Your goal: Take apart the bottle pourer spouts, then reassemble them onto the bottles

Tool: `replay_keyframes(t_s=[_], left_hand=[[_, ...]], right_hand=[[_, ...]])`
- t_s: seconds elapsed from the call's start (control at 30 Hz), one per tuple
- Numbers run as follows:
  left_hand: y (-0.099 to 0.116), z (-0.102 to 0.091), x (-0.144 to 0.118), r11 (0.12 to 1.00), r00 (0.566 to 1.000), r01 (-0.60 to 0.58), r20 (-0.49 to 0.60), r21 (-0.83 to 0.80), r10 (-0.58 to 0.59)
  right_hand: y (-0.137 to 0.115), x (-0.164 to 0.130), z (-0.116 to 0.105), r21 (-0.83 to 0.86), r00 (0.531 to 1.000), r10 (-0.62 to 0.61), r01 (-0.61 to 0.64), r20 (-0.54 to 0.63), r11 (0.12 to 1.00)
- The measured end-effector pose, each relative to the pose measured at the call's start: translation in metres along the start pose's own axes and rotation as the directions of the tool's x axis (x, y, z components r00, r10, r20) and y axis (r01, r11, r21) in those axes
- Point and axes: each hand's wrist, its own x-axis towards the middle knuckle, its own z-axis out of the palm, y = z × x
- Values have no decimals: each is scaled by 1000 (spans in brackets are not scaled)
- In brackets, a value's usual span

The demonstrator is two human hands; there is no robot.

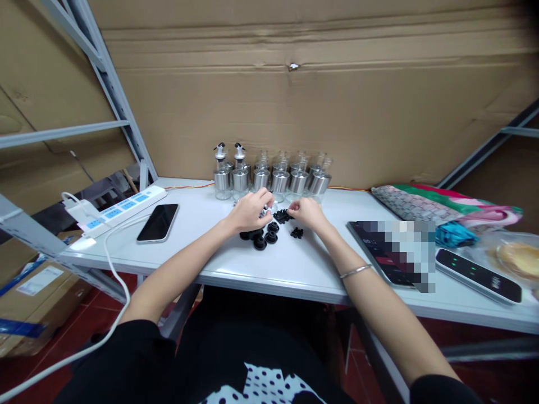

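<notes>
The person sits at a white rectangular desk (295,269), both forearms extended forward over its near edge. A thin silver bracelet (356,271) circles the right wrist.

On the desk just below the hands lies a cluster of round black plastic caps (261,238). A small heap of tiny black plastic pieces (297,232) sits just beside the caps, to their right.

The left hand (251,210) rests above the caps, fingers curled, its grip closed on a small part; the part is too small and hidden to identify. The right hand (308,211) is just beside it, fingers pinched together at another group of small black parts (283,215) lying between the two hands. Whether it holds one cannot be told.

To the left lie a black smartphone (158,222), face up, and a white power strip with blue sockets (122,209). To the right lie a dark tablet (389,252), partly blurred, and a black slim device with green lights (478,275).

Behind the hands, a row of glass bottles with steel sleeves (269,178) stands upright against a brown cardboard wall (337,101). The two leftmost bottles carry pourer tops.
</notes>
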Motion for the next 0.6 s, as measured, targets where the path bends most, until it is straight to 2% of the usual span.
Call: replay_keyframes(t_s=[0.27, 0.6], left_hand=[[-5, 7, -1, 1000, 999, 18, 27, -24, -17], [-7, 9, -2, 999, 998, 38, 46, -6, -38]], right_hand=[[0, 2, 9, 3, 999, 8, -8, 43, 1000], [-3, 1, 12, 24, 999, -37, 36, 13, 999]])
